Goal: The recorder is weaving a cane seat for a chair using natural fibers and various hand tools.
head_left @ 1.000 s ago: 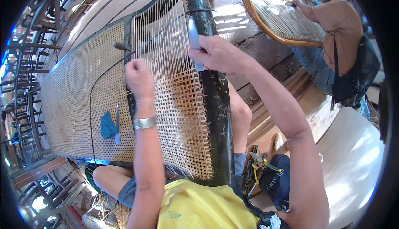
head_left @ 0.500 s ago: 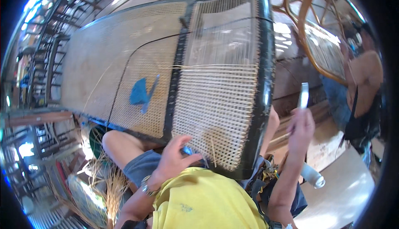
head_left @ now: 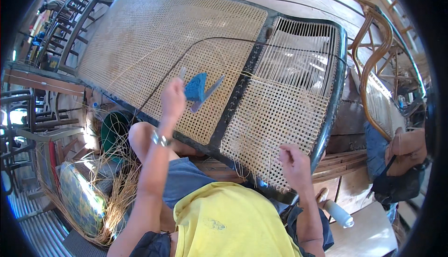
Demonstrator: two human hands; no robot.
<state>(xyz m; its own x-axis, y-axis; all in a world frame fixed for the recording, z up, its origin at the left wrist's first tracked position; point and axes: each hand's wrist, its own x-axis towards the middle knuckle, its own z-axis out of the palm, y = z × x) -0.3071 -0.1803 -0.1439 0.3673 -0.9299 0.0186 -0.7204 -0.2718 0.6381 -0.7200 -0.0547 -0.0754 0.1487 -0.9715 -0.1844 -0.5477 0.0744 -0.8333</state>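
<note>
A large dark-framed panel [head_left: 339,56] of woven cane lies across my lap. Its left section [head_left: 154,38] is fully woven; on the right section [head_left: 284,103] the near part is woven and the far part has only lengthwise strands. My left hand [head_left: 172,97] is raised over the left section, closed around a small, flat, pale metal-looking tool [head_left: 182,73]. A blue cloth-like piece [head_left: 196,87] and a knife [head_left: 208,93] lie on the weave beside that hand. My right hand [head_left: 297,167] is over the near right corner, fingers loosely bent and apart, with nothing visible in it.
Loose cane strands [head_left: 116,210] are heaped at lower left by a green bucket [head_left: 114,133]. A dark cord [head_left: 177,61] crosses the panel. A white bottle-like cylinder [head_left: 339,214] lies at lower right. Another person [head_left: 408,147] sits at right beside a curved wooden frame [head_left: 366,79].
My left hand has risen from the near edge to above the left section and now holds the pale tool. My right hand, which held it, has come in to the panel's corner.
</note>
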